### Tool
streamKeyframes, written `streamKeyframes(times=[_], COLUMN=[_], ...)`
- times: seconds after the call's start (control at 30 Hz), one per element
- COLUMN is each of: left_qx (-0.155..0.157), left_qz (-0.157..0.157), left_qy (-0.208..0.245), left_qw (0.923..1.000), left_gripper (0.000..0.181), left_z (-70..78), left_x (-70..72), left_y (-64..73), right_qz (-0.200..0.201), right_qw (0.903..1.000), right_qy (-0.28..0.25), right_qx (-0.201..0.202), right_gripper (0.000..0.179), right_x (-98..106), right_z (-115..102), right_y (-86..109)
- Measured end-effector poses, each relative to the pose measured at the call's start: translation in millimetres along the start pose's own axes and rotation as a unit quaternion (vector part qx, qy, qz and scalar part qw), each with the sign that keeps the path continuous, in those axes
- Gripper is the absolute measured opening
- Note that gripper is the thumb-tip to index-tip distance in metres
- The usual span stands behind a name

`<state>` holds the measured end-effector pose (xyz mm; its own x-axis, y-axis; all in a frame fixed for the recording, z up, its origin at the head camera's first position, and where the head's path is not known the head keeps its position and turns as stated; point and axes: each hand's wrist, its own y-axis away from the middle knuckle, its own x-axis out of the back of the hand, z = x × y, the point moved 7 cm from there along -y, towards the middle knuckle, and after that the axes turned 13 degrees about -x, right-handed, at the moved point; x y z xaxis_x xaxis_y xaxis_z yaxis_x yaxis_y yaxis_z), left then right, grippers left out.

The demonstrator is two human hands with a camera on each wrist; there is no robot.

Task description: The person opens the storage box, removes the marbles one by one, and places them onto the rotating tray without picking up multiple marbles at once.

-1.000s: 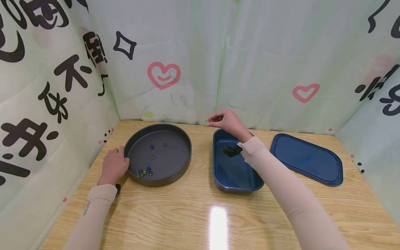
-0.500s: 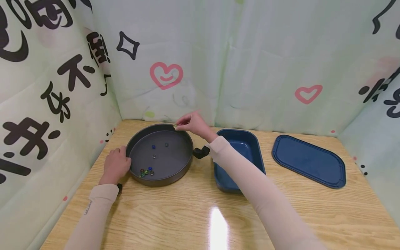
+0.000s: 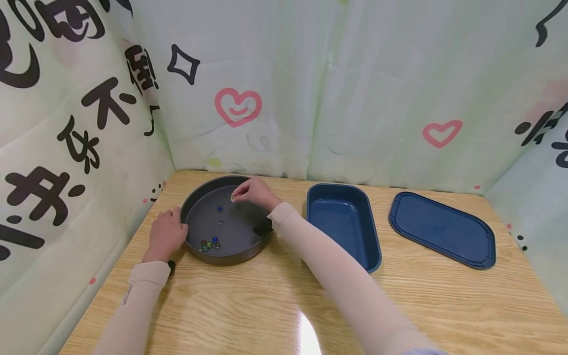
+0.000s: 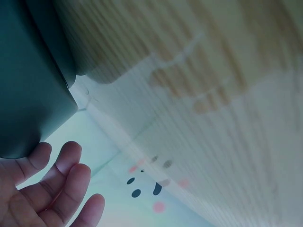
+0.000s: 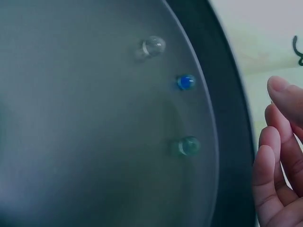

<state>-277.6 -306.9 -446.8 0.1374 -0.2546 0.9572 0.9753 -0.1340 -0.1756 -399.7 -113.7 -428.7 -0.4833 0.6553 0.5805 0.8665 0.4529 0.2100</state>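
Observation:
My right hand [image 3: 255, 192] is over the back of a round dark grey pan [image 3: 244, 257], thumb and fingertips pinching a small yellowish marble [image 3: 232, 198]. In the right wrist view the hand [image 5: 284, 156] overlaps the backdrop past the pan's rim, and the marble is hidden. Inside the pan, a blue marble [image 5: 186, 82] lies between a clear marble [image 5: 154, 46] and a greenish marble [image 5: 190, 145]. Several more marbles [image 3: 209, 244] cluster near its front left. My left hand [image 3: 166, 231] rests against the pan's left side, with loosely bent fingers [image 4: 71, 189] at the outer wall.
Right of the pan stands a deep blue rectangular container [image 3: 343, 217], partly behind my right sleeve. A flat blue lid [image 3: 443, 229] lies farther right on the wooden table [image 3: 230, 305]. Printed curtains [image 3: 284, 123] enclose the back and sides.
My right hand has moved left from above the blue container to over the pan and come lower, still pinching the marble. My left hand has stayed at the pan's side.

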Motion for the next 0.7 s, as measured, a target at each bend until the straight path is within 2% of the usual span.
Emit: streamKeyframes(times=[0.23, 0.7], left_qx=[0.002, 0.002], left_qz=[0.0, 0.008], left_qy=[-0.003, -0.008], left_qw=[1.0, 0.9999], left_gripper=[0.037, 0.038], left_z=[0.2, -2.0], left_x=[0.4, -2.5], left_y=[-1.4, -0.9], right_qz=[-0.01, -0.058], right_qw=[0.9998, 0.9914], right_qy=[0.014, 0.116], right_qx=[-0.01, -0.019], right_gripper=[0.014, 0.011], right_x=[-14.4, -38.4], right_z=[5.5, 12.7], right_y=[-8.1, -12.0])
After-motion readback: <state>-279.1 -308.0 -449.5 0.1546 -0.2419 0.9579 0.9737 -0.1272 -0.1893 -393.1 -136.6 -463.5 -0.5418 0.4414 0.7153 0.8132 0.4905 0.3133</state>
